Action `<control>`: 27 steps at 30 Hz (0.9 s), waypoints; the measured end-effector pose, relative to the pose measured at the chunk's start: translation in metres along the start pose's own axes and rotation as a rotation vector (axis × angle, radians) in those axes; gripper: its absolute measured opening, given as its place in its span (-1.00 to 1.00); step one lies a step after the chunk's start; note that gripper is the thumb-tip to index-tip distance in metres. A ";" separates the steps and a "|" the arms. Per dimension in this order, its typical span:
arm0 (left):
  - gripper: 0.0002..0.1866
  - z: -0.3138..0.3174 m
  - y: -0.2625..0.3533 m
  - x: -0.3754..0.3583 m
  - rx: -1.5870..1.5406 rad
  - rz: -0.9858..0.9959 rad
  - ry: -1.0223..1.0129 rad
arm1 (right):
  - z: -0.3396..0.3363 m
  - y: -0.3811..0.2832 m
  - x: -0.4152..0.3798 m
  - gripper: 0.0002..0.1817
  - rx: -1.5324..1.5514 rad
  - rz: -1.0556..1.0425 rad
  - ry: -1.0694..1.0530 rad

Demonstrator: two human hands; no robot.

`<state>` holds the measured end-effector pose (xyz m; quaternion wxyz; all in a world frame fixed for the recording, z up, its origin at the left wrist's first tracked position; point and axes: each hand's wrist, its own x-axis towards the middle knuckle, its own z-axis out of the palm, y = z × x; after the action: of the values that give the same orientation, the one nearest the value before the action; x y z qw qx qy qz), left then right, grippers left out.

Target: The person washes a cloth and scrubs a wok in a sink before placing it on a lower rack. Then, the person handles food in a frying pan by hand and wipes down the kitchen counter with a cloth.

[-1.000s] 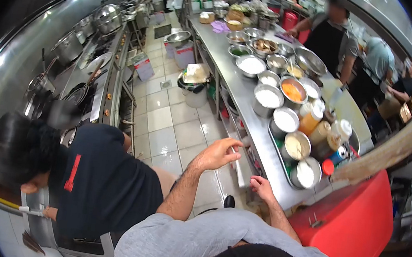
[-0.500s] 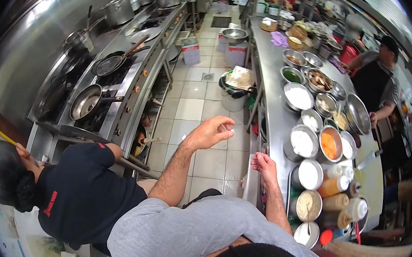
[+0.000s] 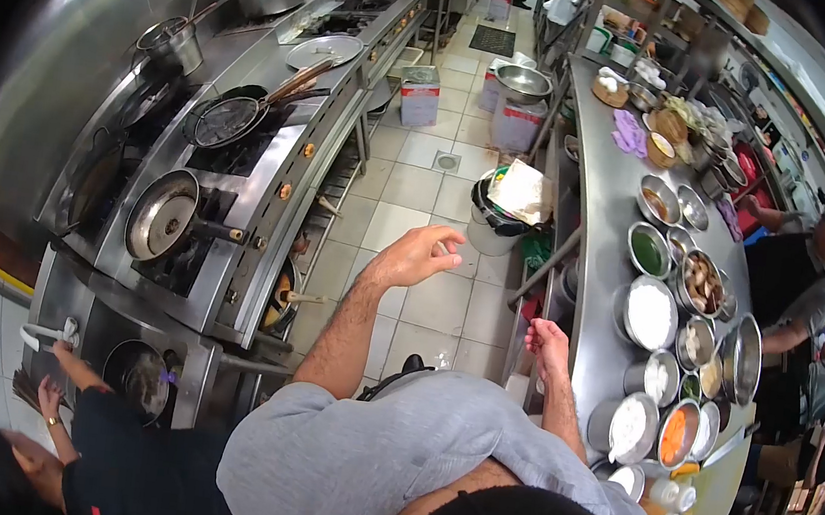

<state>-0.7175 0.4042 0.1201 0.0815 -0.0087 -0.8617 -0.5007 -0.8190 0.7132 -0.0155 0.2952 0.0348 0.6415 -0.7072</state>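
My left hand (image 3: 425, 255) hangs in the air over the tiled aisle floor (image 3: 419, 198), fingers loosely spread and curled, holding nothing. My right hand (image 3: 550, 342) is lower and to the right, its fingers curled in, right beside the near edge of the long steel counter (image 3: 596, 277). Nothing shows in it. On the counter just past it stand several metal bowls, among them one of white powder (image 3: 650, 313) and one of orange food (image 3: 678, 433). My grey sleeves and shoulders fill the bottom of the view.
A steel stove line (image 3: 238, 199) with a pan (image 3: 163, 216) and pots runs along the left. A lined bin (image 3: 509, 202) stands in the aisle by the counter. A co-worker in black (image 3: 109, 467) crouches at bottom left. Another person (image 3: 792, 277) stands behind the counter at right.
The view has swung left and downward along the aisle. My left hand stays raised; my right hand has come down beside the counter edge. The co-worker in black has dropped toward the bottom-left corner.
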 end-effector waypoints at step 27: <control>-0.67 -0.164 -0.179 0.236 0.178 -0.448 0.293 | 0.155 -0.159 0.485 -0.87 -0.214 0.039 -0.244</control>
<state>-0.9464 0.1574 0.0803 0.0928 0.2617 -0.8617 -0.4246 -1.2403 0.3887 -0.0545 0.3865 -0.0707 0.6717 -0.6281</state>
